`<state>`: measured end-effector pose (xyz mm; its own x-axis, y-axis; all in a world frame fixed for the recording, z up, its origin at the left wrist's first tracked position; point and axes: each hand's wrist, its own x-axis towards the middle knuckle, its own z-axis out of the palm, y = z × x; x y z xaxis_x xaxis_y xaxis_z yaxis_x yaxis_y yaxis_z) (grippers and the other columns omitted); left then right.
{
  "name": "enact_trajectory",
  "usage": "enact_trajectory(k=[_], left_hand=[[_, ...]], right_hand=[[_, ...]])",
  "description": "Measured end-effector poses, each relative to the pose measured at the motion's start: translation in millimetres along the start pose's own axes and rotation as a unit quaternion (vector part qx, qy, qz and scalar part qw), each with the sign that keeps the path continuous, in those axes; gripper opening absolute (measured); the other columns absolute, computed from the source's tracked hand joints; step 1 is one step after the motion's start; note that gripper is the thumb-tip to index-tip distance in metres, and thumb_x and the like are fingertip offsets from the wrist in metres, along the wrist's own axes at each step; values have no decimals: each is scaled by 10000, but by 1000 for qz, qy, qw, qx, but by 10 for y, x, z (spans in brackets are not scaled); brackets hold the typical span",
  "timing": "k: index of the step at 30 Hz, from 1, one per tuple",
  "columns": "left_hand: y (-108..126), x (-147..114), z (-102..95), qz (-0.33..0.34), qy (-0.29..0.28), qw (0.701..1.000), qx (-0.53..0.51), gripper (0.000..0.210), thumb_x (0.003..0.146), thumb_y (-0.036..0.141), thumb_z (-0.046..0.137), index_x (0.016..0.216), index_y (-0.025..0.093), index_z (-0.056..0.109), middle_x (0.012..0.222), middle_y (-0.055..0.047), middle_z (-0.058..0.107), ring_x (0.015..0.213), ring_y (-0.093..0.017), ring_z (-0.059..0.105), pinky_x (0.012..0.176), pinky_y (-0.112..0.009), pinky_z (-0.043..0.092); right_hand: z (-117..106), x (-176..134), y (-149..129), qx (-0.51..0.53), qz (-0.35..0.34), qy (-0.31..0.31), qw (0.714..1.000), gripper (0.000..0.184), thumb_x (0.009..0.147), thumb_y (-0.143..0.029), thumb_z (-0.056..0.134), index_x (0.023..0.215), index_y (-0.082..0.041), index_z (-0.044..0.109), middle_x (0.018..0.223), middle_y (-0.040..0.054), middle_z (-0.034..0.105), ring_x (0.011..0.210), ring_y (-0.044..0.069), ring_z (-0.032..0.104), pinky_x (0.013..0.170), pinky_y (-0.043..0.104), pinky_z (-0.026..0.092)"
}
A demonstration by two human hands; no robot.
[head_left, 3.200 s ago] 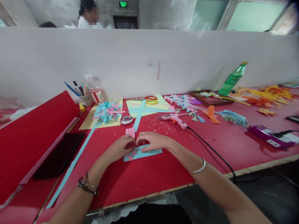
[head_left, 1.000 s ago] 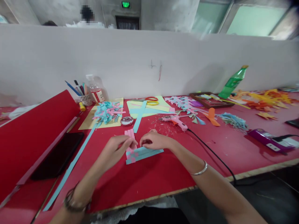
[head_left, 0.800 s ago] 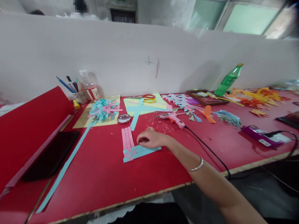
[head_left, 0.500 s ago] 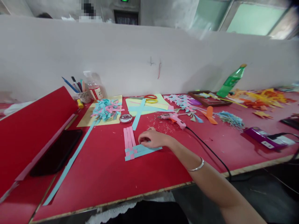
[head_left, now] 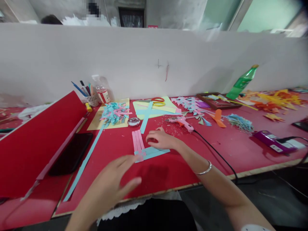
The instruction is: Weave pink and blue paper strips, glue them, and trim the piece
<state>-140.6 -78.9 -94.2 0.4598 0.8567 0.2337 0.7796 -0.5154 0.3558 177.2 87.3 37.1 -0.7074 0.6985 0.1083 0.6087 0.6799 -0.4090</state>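
Note:
A small weave of pink and light-blue paper strips (head_left: 141, 149) lies flat on the red table (head_left: 168, 173). My right hand (head_left: 160, 139) rests on its right side, fingers curled and pressing on the blue strips. My left hand (head_left: 113, 184) hovers open in the air in front of the weave, fingers spread, holding nothing. It is blurred.
A long blue strip (head_left: 84, 163) runs diagonally at left beside a black phone (head_left: 72, 154) and a raised red sheet (head_left: 36, 144). Behind lie a tape roll (head_left: 134, 121), scissors (head_left: 156, 101), a pink glue gun (head_left: 181, 122) with its black cord, a pen cup (head_left: 90, 99) and a green bottle (head_left: 242, 82).
My left hand left the weave, went out of view, and has now come back in low at the front, open. My right hand stays on the strips.

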Motion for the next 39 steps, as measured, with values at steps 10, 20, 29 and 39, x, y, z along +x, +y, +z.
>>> enact_trajectory(k=[10, 20, 29, 39], left_hand=[[758, 1628, -536, 51, -107, 990, 82, 617, 809, 475, 421, 1342, 241, 216, 1397, -50, 282, 1280, -223, 232, 1032, -413, 240], [698, 1577, -335, 21, -82, 990, 109, 536, 869, 481, 242, 1345, 236, 217, 1404, -37, 266, 1285, -180, 219, 1041, -404, 195], [707, 1597, -323, 18, -78, 991, 103, 461, 894, 402, 222, 1325, 245, 267, 1395, -40, 285, 1284, -179, 227, 1026, -432, 218], [703, 1599, -325, 15, -81, 992, 97, 479, 888, 420, 230, 1329, 236, 255, 1391, -39, 295, 1280, -178, 238, 1031, -425, 211]], right_hand=[[208, -687, -557, -67, 86, 94, 990, 328, 836, -325, 415, 1133, -217, 506, 1155, 103, 492, 1083, 221, 413, 916, 406, 231], [564, -869, -749, -114, 155, 86, 978, 469, 849, -454, 325, 1271, -260, 390, 1337, 106, 345, 1216, 249, 283, 962, 464, 183], [576, -867, -767, -112, 165, 104, 974, 412, 854, -376, 357, 1238, -244, 428, 1225, 103, 468, 1117, 225, 401, 952, 456, 187], [599, -878, -757, -126, 179, 127, 967, 420, 852, -375, 343, 1235, -221, 424, 1214, 111, 486, 1122, 232, 396, 940, 458, 187]])
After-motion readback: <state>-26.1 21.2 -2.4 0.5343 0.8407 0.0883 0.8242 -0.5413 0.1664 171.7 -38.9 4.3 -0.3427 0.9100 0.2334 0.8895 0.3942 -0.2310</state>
